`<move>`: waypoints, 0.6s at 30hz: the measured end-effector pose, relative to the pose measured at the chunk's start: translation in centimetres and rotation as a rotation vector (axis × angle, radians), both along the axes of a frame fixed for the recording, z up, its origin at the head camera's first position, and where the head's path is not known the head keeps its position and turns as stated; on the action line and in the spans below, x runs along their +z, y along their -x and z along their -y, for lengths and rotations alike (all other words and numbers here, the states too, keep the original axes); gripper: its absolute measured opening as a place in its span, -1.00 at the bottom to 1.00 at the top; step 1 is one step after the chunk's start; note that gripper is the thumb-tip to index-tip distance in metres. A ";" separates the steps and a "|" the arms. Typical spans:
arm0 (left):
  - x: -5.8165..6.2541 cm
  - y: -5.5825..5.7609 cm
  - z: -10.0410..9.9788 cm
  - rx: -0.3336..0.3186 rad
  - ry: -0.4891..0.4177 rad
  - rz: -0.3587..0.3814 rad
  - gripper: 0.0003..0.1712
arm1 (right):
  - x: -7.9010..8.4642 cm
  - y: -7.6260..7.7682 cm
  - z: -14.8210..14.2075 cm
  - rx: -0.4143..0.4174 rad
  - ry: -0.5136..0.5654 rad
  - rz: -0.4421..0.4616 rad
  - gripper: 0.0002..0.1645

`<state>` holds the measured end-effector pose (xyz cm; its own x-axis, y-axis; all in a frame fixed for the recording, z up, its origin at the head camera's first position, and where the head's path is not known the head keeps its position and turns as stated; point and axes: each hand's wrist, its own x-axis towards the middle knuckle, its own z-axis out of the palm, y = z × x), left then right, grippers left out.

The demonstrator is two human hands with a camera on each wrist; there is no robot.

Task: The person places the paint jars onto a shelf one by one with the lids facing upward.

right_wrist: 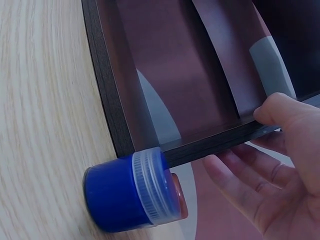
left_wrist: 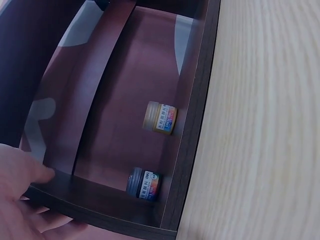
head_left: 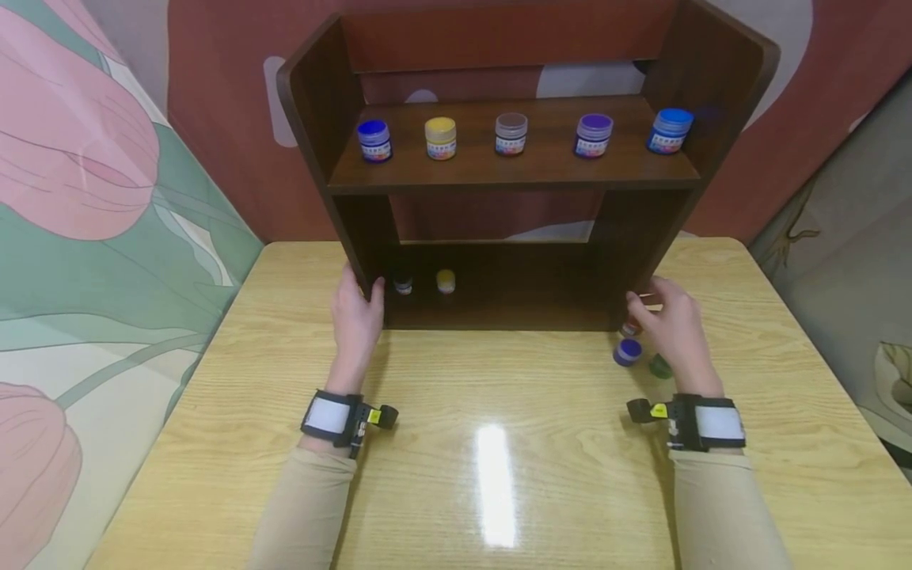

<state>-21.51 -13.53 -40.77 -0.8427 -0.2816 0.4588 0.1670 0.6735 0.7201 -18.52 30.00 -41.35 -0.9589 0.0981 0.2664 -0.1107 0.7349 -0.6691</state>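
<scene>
A dark brown two-tier shelf unit stands on the wooden table. At its left side panel, my left hand grips the edge, thumb inside and fingers outside. My right hand holds the right side panel the same way, thumb on the inner face. On the lower board near the left hand are a dark paint jar and a yellow paint jar. Beside the right hand, at the unit's front right corner, stand a blue paint jar, a red jar partly hidden, and a green jar.
Along the upper board runs a row of paint jars: dark blue, yellow, brown, purple and light blue. Behind the unit rises a patterned wall. The table extends in front, with a light reflection on it.
</scene>
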 end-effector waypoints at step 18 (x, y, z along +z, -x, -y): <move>-0.1 0.1 0.0 0.018 0.034 0.008 -0.61 | 2.0 -0.8 -1.5 0.236 -0.221 0.232 -0.56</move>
<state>-21.61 -13.55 -40.88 -0.8411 -0.2812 0.4620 0.1493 0.7003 0.6980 -17.70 31.53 -39.31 -0.9854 -0.1675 0.0297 -0.1580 0.8367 -0.5244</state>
